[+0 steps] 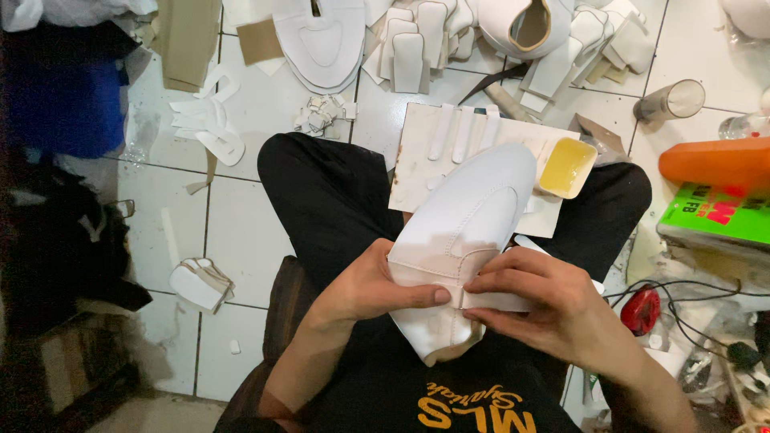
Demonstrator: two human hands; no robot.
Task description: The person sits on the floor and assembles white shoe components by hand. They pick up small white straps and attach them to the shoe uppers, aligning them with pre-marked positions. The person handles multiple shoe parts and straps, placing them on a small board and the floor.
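- Shoe upper (469, 216), white, lies at frame centre, over the person's lap.
- Left hand (365, 289) grips its heel edge, thumb on top.
- Right hand (553, 309) pinches a white strip (501, 301) against it.
- Glue tray (566, 167) sits on a board (417, 152), upper centre.

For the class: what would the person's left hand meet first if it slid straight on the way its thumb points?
The left hand has its thumb pointing across the white shoe toward the right hand. Going straight on, it would probably meet the right hand's fingertips, pressing a white strip there.
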